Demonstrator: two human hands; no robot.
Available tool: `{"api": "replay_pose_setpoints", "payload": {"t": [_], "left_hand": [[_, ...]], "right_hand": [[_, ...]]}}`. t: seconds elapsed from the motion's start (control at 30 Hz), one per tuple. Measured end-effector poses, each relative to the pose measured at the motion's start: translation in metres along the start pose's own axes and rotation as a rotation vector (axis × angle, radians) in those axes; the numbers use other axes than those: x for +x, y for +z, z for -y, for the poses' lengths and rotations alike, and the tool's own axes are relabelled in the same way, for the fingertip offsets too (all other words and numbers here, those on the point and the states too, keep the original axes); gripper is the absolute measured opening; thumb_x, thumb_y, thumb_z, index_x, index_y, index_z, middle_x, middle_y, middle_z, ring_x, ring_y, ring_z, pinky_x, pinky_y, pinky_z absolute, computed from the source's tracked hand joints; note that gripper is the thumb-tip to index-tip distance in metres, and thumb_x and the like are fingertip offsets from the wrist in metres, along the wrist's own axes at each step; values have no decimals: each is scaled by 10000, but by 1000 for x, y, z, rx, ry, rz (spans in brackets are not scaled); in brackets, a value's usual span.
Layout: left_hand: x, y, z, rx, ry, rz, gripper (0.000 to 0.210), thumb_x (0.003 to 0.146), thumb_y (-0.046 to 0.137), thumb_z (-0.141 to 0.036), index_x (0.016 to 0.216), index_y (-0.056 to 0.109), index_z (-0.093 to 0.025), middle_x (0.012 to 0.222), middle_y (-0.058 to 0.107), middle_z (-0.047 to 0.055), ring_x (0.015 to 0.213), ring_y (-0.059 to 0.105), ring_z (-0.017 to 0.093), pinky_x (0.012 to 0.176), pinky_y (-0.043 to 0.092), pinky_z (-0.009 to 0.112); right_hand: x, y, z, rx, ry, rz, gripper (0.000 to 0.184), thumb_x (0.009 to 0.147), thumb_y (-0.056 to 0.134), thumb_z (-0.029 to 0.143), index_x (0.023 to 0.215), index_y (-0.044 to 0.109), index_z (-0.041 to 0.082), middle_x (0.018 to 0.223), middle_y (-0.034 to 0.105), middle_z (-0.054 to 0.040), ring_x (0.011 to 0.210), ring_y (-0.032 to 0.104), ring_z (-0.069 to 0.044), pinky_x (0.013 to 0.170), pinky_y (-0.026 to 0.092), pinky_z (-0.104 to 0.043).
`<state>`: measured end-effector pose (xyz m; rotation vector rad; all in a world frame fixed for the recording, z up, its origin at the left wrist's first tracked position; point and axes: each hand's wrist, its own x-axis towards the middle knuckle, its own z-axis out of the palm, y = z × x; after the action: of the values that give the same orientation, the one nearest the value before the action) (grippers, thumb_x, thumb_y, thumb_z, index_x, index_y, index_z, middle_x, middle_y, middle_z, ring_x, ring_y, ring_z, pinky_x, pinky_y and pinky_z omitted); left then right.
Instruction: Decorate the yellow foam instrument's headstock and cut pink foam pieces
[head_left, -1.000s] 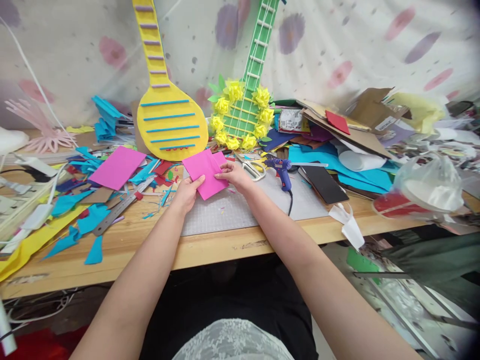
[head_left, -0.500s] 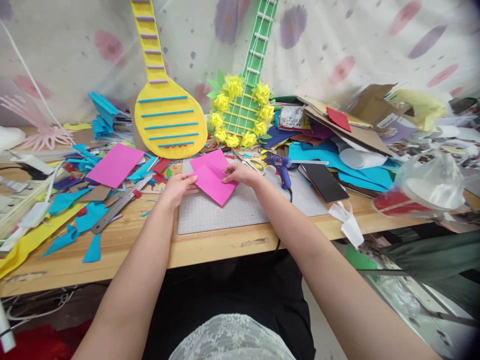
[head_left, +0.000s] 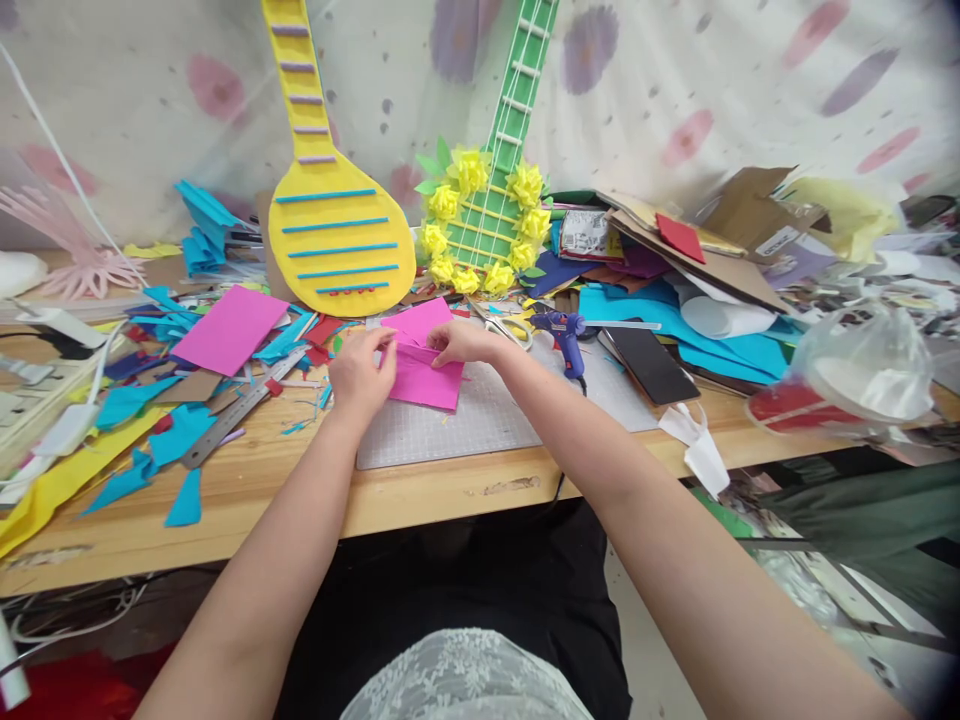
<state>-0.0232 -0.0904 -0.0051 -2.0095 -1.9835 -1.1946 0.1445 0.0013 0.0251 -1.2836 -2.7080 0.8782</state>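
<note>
A magenta paper sheet (head_left: 424,384) is held above the grey cutting mat (head_left: 450,440), its upper edge bent into a narrow fold. My left hand (head_left: 364,370) pinches the left end of that fold. My right hand (head_left: 463,343) is closed on the edge near the middle, fingertips pressed together. Behind the held sheet, more magenta paper (head_left: 420,316) lies on the mat. Scissors (head_left: 510,328) rest just beyond my right hand, and a blue glue gun (head_left: 564,338) stands farther right.
Another magenta sheet (head_left: 231,330) lies at left among blue scraps and a metal ruler (head_left: 232,415). A yellow paper guitar (head_left: 341,240) and a green one with yellow flowers (head_left: 491,235) lean at the back. A phone (head_left: 651,366) and a bagged red cup (head_left: 795,402) are right.
The held sheet has turned so its edge faces away from me, and that edge is now bent over. My left hand has moved right and rotated inward; my right hand has shifted slightly left.
</note>
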Motion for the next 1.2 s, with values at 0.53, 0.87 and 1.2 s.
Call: {"api": "replay_pose_setpoints", "payload": {"t": [0.53, 0.87, 1.2], "left_hand": [[-22, 33, -8, 89, 193, 484, 506, 895, 417, -342, 1330, 412, -83, 1425, 406, 154, 1332, 351, 237, 1098, 301, 397], [-24, 35, -10, 286, 235, 623, 572, 936, 262, -370, 1411, 314, -56, 1488, 286, 147, 1403, 175, 235, 1145, 133, 464], [-23, 36, -10, 324, 240, 638, 578, 937, 242, -366, 1420, 300, -55, 1496, 266, 144, 1406, 164, 232, 1147, 133, 454]], "right_hand": [[6, 14, 13, -106, 209, -15, 300, 705, 676, 203, 1001, 663, 154, 994, 695, -53, 885, 624, -157, 673, 423, -203], [-5, 22, -4, -45, 230, -149, 467, 698, 696, 200, 1133, 534, 145, 969, 670, -68, 845, 619, -160, 695, 422, -238], [-14, 31, -19, 84, 159, -226, 272, 763, 599, 179, 1033, 565, 165, 846, 673, -12, 764, 598, -129, 666, 406, -226]]}}
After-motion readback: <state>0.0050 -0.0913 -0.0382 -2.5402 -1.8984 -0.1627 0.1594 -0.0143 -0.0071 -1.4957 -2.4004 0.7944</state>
